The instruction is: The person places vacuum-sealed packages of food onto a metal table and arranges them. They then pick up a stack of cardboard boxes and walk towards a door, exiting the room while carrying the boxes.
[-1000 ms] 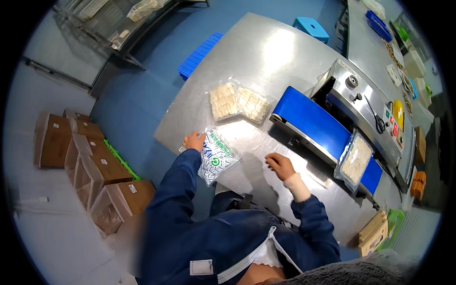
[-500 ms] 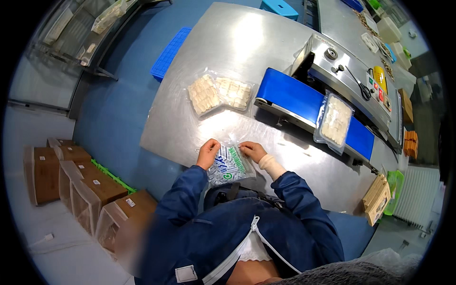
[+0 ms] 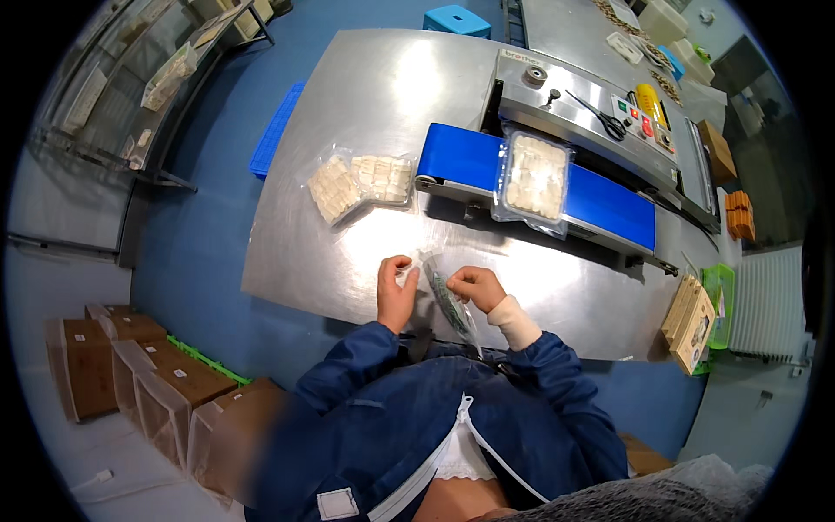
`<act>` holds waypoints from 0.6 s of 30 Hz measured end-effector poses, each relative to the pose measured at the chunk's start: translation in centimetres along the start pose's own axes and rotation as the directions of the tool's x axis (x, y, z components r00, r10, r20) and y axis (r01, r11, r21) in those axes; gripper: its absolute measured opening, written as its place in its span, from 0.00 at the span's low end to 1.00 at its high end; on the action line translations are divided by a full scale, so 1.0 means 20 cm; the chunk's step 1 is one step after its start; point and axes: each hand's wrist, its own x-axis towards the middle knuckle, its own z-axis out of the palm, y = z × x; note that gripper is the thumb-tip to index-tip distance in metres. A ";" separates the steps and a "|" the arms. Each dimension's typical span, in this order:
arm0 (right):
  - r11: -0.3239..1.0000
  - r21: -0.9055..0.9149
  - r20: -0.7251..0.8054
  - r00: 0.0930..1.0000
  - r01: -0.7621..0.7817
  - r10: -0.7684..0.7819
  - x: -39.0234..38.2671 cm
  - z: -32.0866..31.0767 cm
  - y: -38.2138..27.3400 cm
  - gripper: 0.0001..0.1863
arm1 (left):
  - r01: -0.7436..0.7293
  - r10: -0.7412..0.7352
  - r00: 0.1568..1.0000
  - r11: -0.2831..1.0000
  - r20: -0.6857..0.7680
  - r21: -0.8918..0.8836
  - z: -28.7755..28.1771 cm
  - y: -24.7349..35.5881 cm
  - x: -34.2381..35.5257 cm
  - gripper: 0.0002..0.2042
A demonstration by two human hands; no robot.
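Nearest to us is our dark blue jacket (image 3: 452, 400), its white zip partly undone. Just ahead of it, our right hand (image 3: 478, 285) pinches the edge of a clear plastic bag (image 3: 447, 300) between thumb and fingers. We see the bag almost side-on, tilted, with dark contents or print along it; its lower end hangs close to the jacket, at the near edge of the metal surface (image 3: 348, 261). Our left hand (image 3: 397, 294) is beside the bag's upper end, fingers curled and a gap left between thumb and fingertips; we cannot tell whether it touches the plastic.

Over to our left, brown boxes (image 3: 180, 380) in clear wrapping stand low down. Farther up the surface lie two clear packs (image 3: 334, 190) of pale pieces, one overlapping the other. To their right, another pack (image 3: 535, 178) of pale pieces rests across a blue belt (image 3: 609, 207). Behind the belt stands a metal machine (image 3: 570, 106) with scissors (image 3: 613, 128) on top. Past the surface, we see a blue crate (image 3: 277, 130) at its left side and a light blue stool (image 3: 457, 21) at its far end.
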 end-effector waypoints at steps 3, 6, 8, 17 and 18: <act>0.985 0.154 0.040 0.997 -0.076 0.071 0.03 -0.06 0.10 0.10 | 0.336 -0.219 0.906 0.892 0.362 -0.303 0.10 0.01 -0.10 0.09; 0.958 0.253 0.158 0.983 -0.132 0.093 0.02 -0.10 0.16 0.10 | 0.411 -0.243 0.874 0.833 0.421 -0.372 0.18 0.00 -0.14 0.09; 0.972 0.196 0.152 0.983 -0.131 0.102 0.04 -0.12 0.17 0.10 | 0.481 -0.310 0.859 0.761 0.408 -0.435 0.21 -0.02 -0.15 0.08; 0.992 -0.073 0.115 0.989 0.100 -0.091 0.08 -0.06 0.19 0.10 | 0.605 -0.408 0.750 0.741 0.521 -0.291 0.19 0.01 -0.12 0.08; 0.992 -0.080 0.134 0.987 0.099 -0.088 0.08 -0.06 0.20 0.10 | 0.583 -0.403 0.746 0.780 0.530 -0.227 0.19 0.02 -0.11 0.09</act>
